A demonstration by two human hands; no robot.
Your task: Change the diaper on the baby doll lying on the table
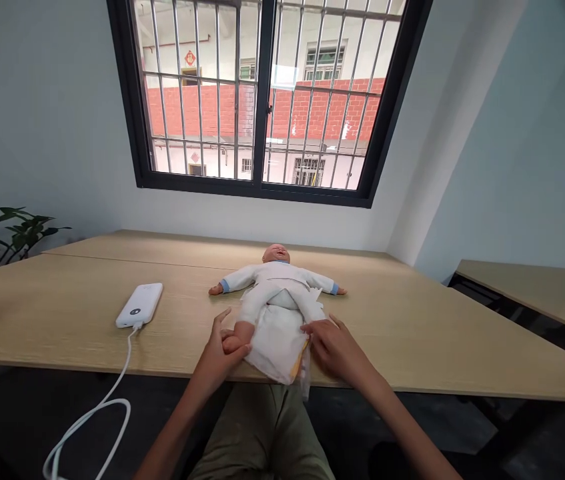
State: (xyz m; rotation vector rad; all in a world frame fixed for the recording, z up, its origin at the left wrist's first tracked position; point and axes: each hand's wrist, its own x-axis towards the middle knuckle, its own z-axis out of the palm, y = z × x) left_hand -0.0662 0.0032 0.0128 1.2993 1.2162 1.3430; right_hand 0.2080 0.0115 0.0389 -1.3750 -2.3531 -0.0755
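A baby doll (276,279) in a white top lies on its back on the wooden table (62,313), arms spread, head toward the window. A white diaper or cloth (277,337) covers its lower half and hangs toward the table's front edge. My left hand (222,350) is wrapped around the doll's bare foot at the left side of the cloth. My right hand (335,347) rests on the right side of the cloth, fingers pressing its edge near the doll's hip.
A white power bank (139,305) lies left of the doll, and its white cable (107,407) loops off the table's front edge. A leafy plant (7,233) stands at the far left. A second table (537,290) is at the right. A barred window (267,93) fills the wall behind.
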